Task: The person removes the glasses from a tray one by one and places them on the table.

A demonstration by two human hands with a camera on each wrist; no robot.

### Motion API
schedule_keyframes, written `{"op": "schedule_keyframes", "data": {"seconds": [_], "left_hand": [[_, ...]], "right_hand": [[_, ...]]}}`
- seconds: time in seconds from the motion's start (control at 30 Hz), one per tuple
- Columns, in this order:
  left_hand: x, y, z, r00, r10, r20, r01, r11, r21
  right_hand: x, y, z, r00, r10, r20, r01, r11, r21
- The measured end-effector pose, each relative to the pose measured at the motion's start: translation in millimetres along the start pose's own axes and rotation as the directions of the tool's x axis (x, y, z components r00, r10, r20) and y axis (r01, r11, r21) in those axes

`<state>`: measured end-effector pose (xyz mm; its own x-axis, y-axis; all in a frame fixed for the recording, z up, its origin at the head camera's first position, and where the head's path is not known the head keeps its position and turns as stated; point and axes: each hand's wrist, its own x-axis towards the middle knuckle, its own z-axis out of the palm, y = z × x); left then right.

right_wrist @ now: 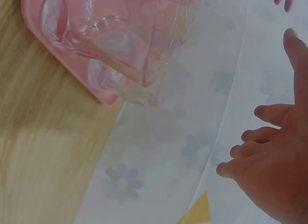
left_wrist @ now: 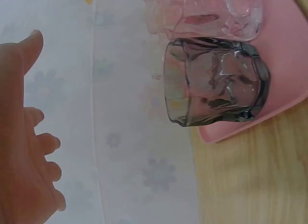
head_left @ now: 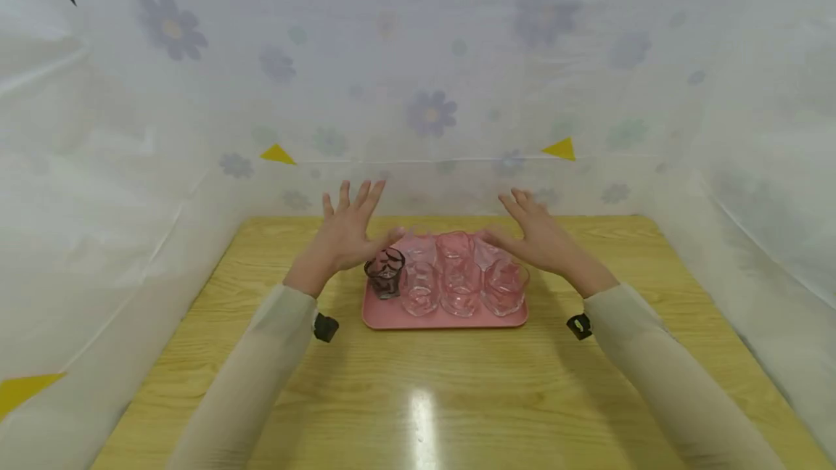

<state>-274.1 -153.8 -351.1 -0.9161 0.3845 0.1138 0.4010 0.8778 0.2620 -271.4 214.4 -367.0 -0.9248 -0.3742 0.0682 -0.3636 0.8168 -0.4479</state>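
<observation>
A pink tray bears several glasses, most of them clear. One smoky grey glass stands upright at the tray's left end. A clear glass stands at the front right, with another clear glass nearer the middle. My left hand hovers above the tray's left side with fingers spread, nearest the grey glass and holding nothing. Over the right side is my right hand, its fingers extended and its grasp empty. The rear glasses are partly hidden behind those in front.
The tray sits on a wood-grain table. White flower-printed sheeting hangs behind the table and along both sides. Yellow triangles mark the sheeting. A black device is at the left wrist, and another black device at the right.
</observation>
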Motion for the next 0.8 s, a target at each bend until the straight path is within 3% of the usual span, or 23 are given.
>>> {"op": "schedule_keyframes", "data": {"seconds": [0.3,0.53,0.8], "left_hand": [[-36.0,-19.3,27.9,1.0,0.015,-0.011,-0.016,0.998,-0.062],[-52.2,-30.9,47.7,1.0,-0.014,0.012,0.015,0.996,-0.091],[-66.8,-43.9,62.1,0.998,-0.063,0.02,0.065,0.988,-0.143]], "right_hand": [[-26.5,24.1,18.5,0.996,-0.001,-0.089,0.015,0.988,0.155],[-42.2,33.8,30.7,0.981,0.059,-0.187,0.013,0.932,0.362],[-52.2,44.7,42.2,0.986,0.096,-0.135,-0.029,0.902,0.43]]}}
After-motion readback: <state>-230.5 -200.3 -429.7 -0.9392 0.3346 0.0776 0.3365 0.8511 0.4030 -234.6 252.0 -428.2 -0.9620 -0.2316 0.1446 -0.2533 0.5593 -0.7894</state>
